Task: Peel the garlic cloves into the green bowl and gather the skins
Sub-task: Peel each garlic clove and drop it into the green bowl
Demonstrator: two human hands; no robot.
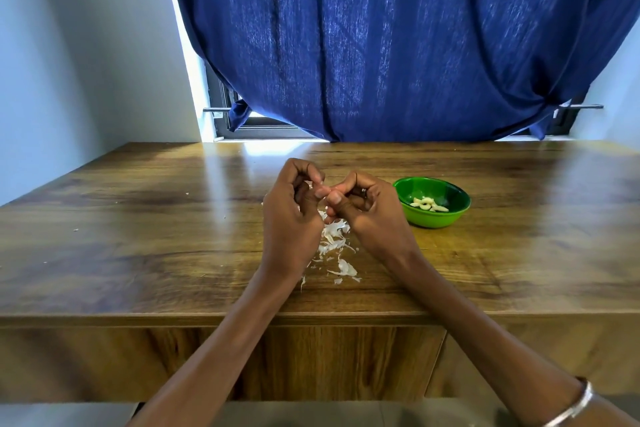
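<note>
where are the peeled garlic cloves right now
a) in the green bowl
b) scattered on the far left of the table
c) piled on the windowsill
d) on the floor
a: the peeled garlic cloves lie inside the green bowl, which sits on the wooden table to the right of the hands.
</note>
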